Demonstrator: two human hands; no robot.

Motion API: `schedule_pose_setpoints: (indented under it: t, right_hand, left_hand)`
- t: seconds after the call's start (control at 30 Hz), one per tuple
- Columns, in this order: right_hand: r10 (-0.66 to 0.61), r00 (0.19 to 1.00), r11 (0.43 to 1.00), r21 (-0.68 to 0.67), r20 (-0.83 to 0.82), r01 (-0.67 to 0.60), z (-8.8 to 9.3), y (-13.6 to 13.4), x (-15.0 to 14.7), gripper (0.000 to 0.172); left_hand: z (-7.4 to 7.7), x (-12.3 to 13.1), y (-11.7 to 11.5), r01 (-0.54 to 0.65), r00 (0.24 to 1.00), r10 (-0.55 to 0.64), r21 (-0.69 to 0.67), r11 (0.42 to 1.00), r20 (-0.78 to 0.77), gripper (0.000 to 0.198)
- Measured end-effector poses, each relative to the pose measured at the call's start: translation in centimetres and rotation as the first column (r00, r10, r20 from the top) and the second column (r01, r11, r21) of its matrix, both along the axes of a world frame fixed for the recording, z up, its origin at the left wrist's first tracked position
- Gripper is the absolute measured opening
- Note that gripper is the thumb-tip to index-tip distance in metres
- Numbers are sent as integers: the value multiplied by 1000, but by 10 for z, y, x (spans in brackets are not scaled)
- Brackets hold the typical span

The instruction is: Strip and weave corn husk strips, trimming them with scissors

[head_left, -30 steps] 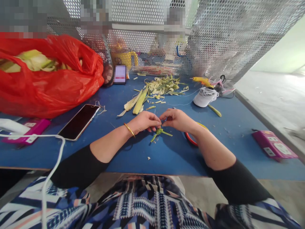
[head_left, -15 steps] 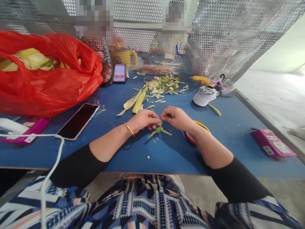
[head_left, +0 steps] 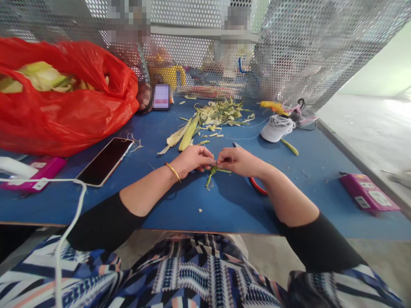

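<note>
My left hand (head_left: pixel 192 160) and my right hand (head_left: pixel 238 161) meet fingertip to fingertip over the blue table (head_left: pixel 224 205). Both pinch a small piece folded from green leaf strips (head_left: pixel 213 173), whose loose ends hang down toward the table. A gold bangle (head_left: pixel 174 172) sits on my left wrist. Red-handled scissors (head_left: pixel 257 187) lie under my right wrist, partly hidden by it.
A red plastic bag (head_left: pixel 64 107) of leaves fills the back left. A phone (head_left: pixel 105 161) lies left of my hands, with a pink box (head_left: pixel 35 173) and a white cable (head_left: pixel 69 222). Leaf scraps (head_left: pixel 218 115), a white thread spool (head_left: pixel 276 128) and another pink box (head_left: pixel 369 197) lie around. A perforated metal screen (head_left: pixel 305 55) stands behind.
Both hands have moved slightly away from me and closer together. The green leaf piece has turned, its tail now pointing down and left.
</note>
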State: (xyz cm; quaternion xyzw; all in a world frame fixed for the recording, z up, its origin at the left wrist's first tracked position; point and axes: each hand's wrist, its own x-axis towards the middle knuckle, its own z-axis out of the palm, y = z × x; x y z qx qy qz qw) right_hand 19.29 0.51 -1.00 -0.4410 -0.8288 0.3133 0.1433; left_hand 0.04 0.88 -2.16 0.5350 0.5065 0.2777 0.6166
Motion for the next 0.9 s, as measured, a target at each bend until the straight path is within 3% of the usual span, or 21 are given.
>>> schedule_pose_setpoints:
  t: [0.1, 0.2, 0.27, 0.37, 0.47, 0.7, 0.83, 0.9]
  right_hand:
    - [-106, 988, 994, -53, -113, 101, -4, 1, 0, 5]
    - [-294, 900, 954, -154, -321, 257, -12, 1, -6, 31]
    - [-325, 865, 939, -238, -382, 248, -18, 2, -11, 38]
    - [-267, 885, 945, -285, -381, 163, -22, 2, -16, 22]
    - [-265, 892, 947, -274, -365, 169, -21, 1, -17, 12]
    - [-416, 843, 892, -331, -340, 307, -17, -2, -21, 19]
    - [-405, 840, 901, -312, -361, 300, -14, -4, -22, 19]
    - [-387, 842, 910, -304, -375, 283, -13, -4, -21, 19]
  left_hand:
    - [0, 0, -1, 17, 1000, -18, 53, 998, 4, 17]
    - [0, 0, -1, 39, 999, -40, 110, 993, -1, 17]
    - [0, 0, -1, 63, 998, -63, 139, 988, -2, 19]
    - [-3, 0, 1, 89, 996, -90, 176, 980, -3, 20]
    - [-8, -1, 3, 91, 996, -90, 257, 962, -17, 18]
    - [-6, -2, -1, 130, 942, 84, 585, 801, -324, 11]
    - [-2, -2, -5, 268, 867, 124, 661, 701, -483, 20]
    - [-1, -4, -5, 317, 855, 95, 659, 682, -510, 18]
